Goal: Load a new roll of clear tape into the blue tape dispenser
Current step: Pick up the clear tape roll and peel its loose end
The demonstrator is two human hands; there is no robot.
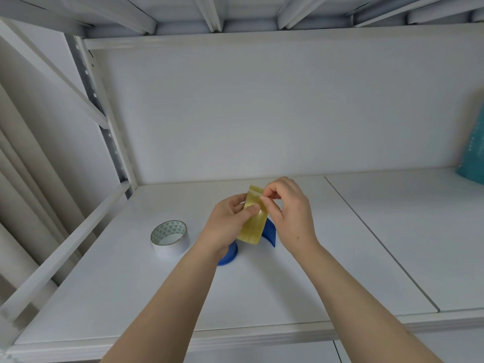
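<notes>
We held the roll of clear tape [253, 218] on edge above the white shelf [288, 284], its yellowish band facing us. Our left hand [227, 226] gripped it from the left, thumb pressed across the band. Our right hand [290, 210] pinched at the tape's upper edge with thumb and forefinger, where a pale strip showed. Beneath the roll, two blue parts of the tape dispenser [269, 231] lay on the shelf, largely hidden by our hands. To the left, well apart, a white tape roll [170, 238] with a triangle-patterned core sat flat. A teal bag [472, 153] leaned at the far right.
</notes>
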